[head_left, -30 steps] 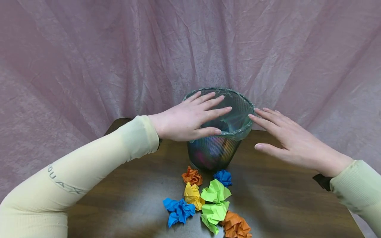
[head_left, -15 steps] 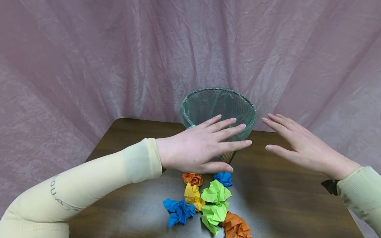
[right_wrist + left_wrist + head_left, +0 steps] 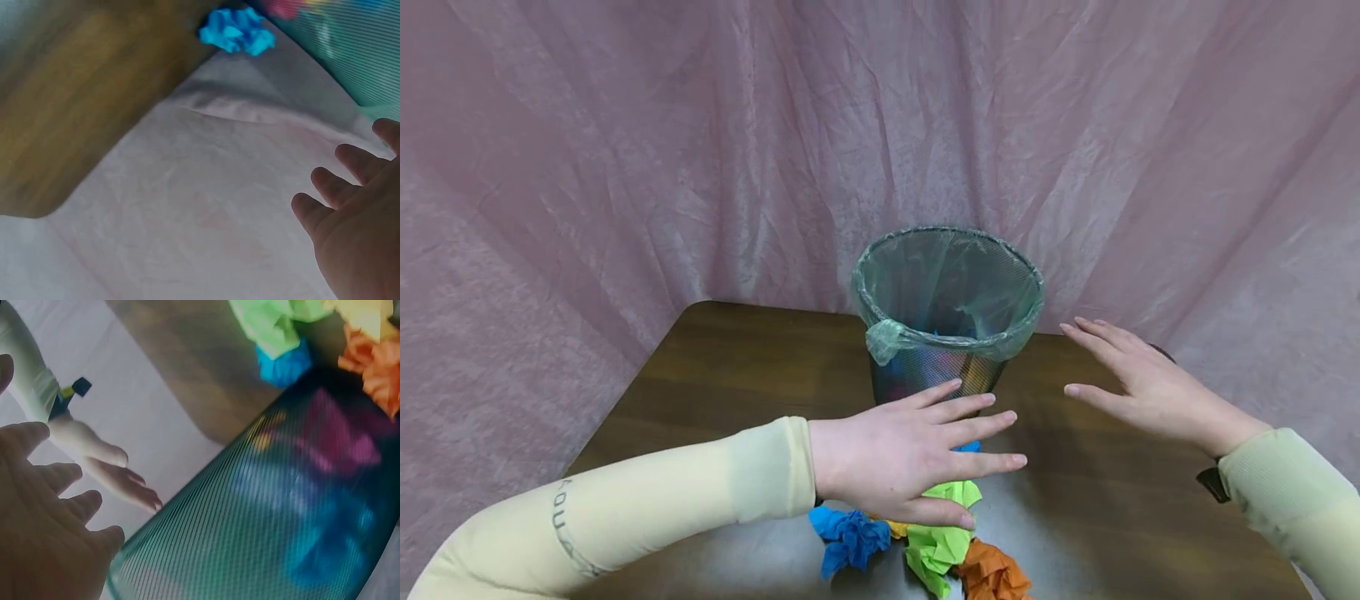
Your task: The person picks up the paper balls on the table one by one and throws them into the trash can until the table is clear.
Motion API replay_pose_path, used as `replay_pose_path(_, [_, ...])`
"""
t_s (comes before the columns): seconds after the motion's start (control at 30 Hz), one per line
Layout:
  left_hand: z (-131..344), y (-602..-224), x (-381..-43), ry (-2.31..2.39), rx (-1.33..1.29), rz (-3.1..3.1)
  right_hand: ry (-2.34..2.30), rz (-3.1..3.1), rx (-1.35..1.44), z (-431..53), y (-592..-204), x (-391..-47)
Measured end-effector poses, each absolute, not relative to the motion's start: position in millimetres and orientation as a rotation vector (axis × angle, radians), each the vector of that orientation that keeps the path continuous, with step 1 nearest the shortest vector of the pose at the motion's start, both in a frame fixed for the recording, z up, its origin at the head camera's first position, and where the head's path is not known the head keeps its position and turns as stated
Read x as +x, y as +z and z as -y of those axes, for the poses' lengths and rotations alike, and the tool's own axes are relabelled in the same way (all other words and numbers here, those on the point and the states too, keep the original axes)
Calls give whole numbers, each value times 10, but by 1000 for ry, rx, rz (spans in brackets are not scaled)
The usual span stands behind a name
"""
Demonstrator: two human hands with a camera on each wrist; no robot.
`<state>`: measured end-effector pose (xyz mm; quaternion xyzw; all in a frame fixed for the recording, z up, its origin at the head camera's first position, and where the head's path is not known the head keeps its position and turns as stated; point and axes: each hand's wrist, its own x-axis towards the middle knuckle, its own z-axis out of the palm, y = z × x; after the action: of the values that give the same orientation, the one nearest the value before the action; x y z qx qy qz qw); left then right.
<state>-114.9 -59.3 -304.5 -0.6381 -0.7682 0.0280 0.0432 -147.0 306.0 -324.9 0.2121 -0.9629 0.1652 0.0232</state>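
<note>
My left hand (image 3: 906,454) hovers in front of the wastebasket (image 3: 910,373), fingers spread and palm down, and holds nothing. Below it lie crumpled papers: a blue one (image 3: 852,537), light green paper (image 3: 936,546) and an orange one (image 3: 992,571). The hand partly covers a yellow one (image 3: 895,528) and a second blue one (image 3: 970,447). A smaller orange ball (image 3: 378,369), hidden in the head view, shows in the left wrist view. My right hand (image 3: 1150,387), fingers extended, is held in the air right of the basket and holds nothing.
The mesh basket has a translucent green liner (image 3: 883,337), bunched at the front left rim. Colored crumpled paper (image 3: 334,440) shows through its wall. It stands on a dark wooden table (image 3: 760,350), with a pink curtain (image 3: 790,150) behind.
My left hand has come down from over the basket's mouth toward me, now above the crumpled papers. The right hand has shifted slightly right and lower. The papers lie where they were.
</note>
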Motion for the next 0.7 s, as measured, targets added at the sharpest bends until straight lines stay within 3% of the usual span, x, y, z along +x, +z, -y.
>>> replay_pose_path(0.37, [524, -3529, -1023, 96, -1971, 2397, 463, 3017, 698, -3007, -3697, -1720])
replay_pose_path(0.7, [453, -3749, -966, 11, -1954, 2398, 340, 2994, 728, -2874, -4061, -2119])
